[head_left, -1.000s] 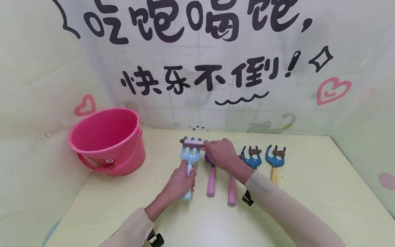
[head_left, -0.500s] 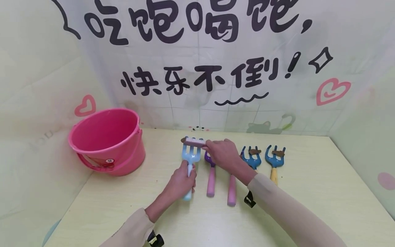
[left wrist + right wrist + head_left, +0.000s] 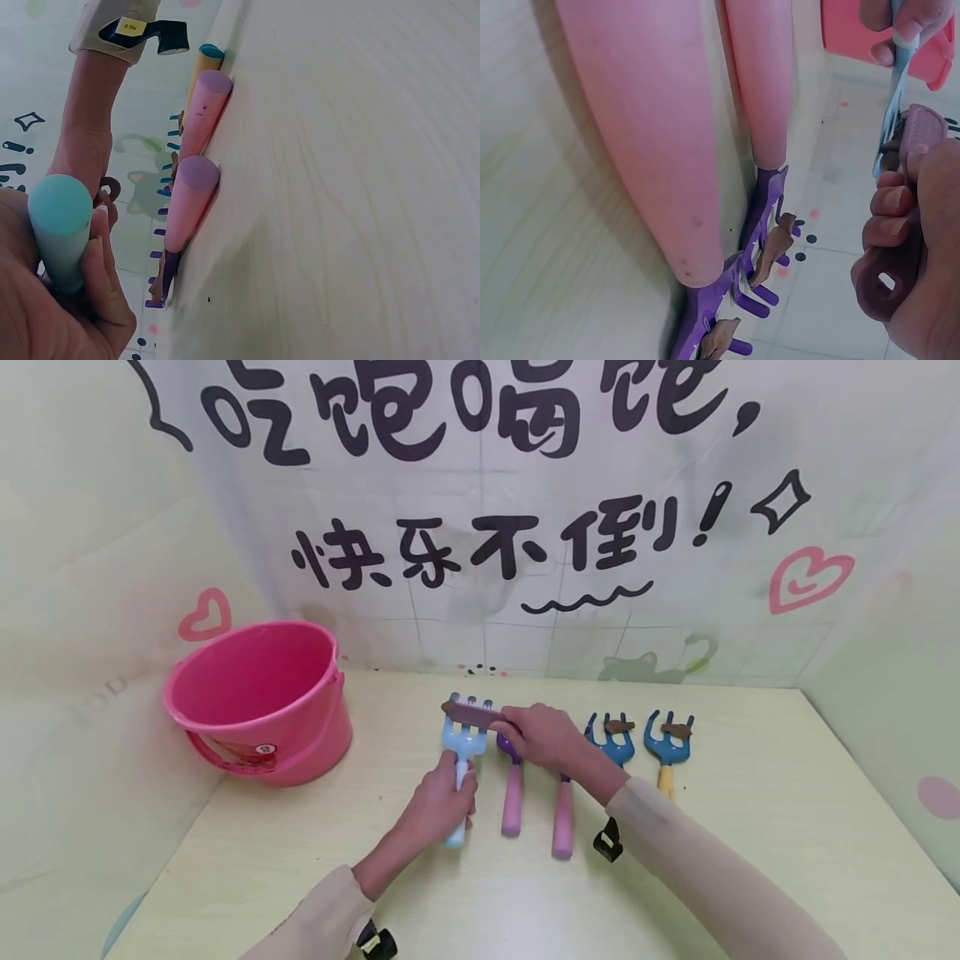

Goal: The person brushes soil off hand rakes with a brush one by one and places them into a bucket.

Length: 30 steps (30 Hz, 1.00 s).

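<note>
In the head view my left hand [image 3: 442, 795] grips the handle of a light blue toy garden fork [image 3: 465, 745], its tines pointing away from me. The right hand [image 3: 546, 735] holds a mauve scrubbing brush [image 3: 477, 717] by its handle, laid crosswise over the tines. Most of the bristles are hidden under the brush's back. A brown scrap [image 3: 447, 707] sticks out at the brush's left end. From the right wrist view, the brush handle [image 3: 881, 292] shows a hole at its end. The left wrist view shows the fork's turquoise handle end [image 3: 60, 206] within the left hand.
Right of the held fork lie two purple forks with pink handles [image 3: 512, 802], partly under the right arm. Beyond them lie two blue forks [image 3: 667, 747], at least one yellow-handled, with brown scraps [image 3: 678, 732] on their tines. A pink bucket [image 3: 318, 735] stands at the left.
The brush has tipped over, so its mauve back now faces up where bristles showed before. It shifted slightly along the tines. My left hand and the fork stayed nearly still.
</note>
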Available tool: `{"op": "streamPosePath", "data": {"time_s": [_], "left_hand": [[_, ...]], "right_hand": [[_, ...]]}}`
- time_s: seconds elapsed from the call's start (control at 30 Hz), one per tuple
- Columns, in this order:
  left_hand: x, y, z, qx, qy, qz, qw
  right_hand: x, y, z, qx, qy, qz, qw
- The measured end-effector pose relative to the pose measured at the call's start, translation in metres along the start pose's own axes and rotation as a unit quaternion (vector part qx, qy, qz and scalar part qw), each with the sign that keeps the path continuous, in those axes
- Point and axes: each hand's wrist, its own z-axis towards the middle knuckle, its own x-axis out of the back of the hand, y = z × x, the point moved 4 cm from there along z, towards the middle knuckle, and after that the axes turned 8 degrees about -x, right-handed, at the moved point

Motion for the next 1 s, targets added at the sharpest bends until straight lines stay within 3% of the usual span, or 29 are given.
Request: {"op": "streamPosePath", "data": {"time_s": [0.1,0.33,0.43,0.57,0.77,0.9,1.0], "left_hand": [[0.001,0.000,-0.001,-0.010,0.009,0.028,0.9995],[0.002,-0.002,-0.003,-0.033,0.024,0.093,0.9948],[0.003,-0.003,-0.002,-0.026,0.020,0.081,0.9961],[0.004,-0.006,-0.002,-0.003,0.003,0.024,0.9997],[0.002,-0.007,-0.002,0.017,-0.013,-0.013,0.9997],[0.002,-0.005,-0.002,0.011,-0.011,-0.016,0.9997],[0.002,-0.004,-0.002,0.011,-0.011,-0.022,0.9996]], "right_hand": [[-0.003,-0.003,0.003,0.010,-0.016,-0.020,1.000],[-0.005,-0.008,0.012,0.019,0.039,-0.104,0.994],[-0.007,-0.009,0.013,0.007,0.046,-0.147,0.988],[-0.005,-0.006,0.012,-0.010,0.071,-0.172,0.982],[0.002,0.000,0.010,-0.015,0.106,-0.121,0.987],[0.007,0.000,0.006,-0.026,0.078,-0.023,0.996],[0.009,-0.002,0.004,-0.024,0.033,0.061,0.997]]}}
